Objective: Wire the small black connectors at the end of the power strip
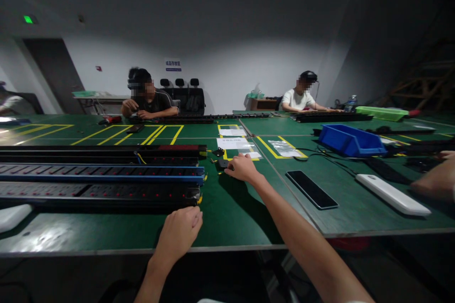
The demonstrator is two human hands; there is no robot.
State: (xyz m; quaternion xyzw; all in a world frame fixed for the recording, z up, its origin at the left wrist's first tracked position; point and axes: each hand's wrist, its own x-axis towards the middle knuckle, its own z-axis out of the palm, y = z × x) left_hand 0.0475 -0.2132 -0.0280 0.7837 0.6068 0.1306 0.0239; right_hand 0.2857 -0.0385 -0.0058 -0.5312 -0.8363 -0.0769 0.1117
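My right hand reaches over the green table, its fingers bent together at the edge of a small flat black part. Just behind that part lies a black bracket with holes. My left hand is curled closed above the table's near edge, and whatever its fingers may hold is hidden. Close to it are the ends of several long rails: a blue-edged rail and a black rail with red dots. Yellow pieces stick out at the rail ends.
A phone, a white power bank and a blue bin are to the right, with cables between. Paper labels lie ahead inside yellow tape. Two people sit across the table; another person's hand is at far right.
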